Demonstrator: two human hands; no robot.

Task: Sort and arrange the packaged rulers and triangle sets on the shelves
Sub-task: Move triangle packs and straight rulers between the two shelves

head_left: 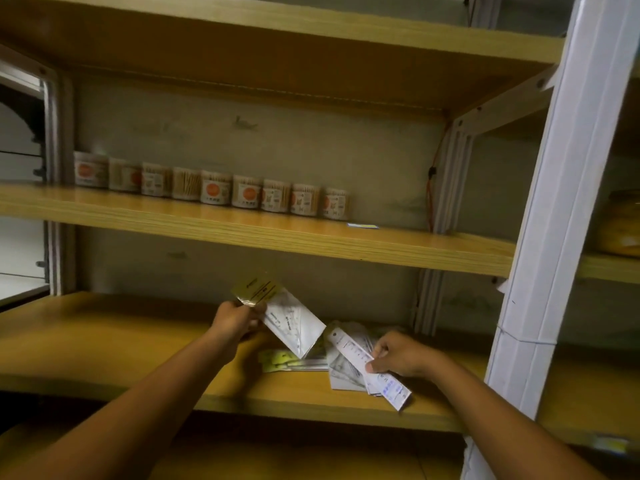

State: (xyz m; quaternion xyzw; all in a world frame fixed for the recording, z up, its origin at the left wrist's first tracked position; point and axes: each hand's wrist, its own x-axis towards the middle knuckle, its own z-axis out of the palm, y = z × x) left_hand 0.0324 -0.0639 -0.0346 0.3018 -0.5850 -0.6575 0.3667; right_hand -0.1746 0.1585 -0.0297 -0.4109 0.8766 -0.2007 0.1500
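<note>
My left hand (235,322) holds a packaged triangle set (284,318) with a gold header card, tilted up above the lower shelf (104,341). My right hand (398,355) grips a long packaged ruler (360,355) that slants down to the right over the shelf's front edge. Under and between both hands lies a loose pile of clear ruler and triangle packs (341,370). A pack with a yellow-green header (277,360) lies flat at the pile's left side.
The middle shelf (242,223) carries a row of several small round tubs (214,187) along its back, and a small flat card (363,225) near the right end. A white metal upright (554,237) stands close on the right. A yellow object (620,223) sits beyond it.
</note>
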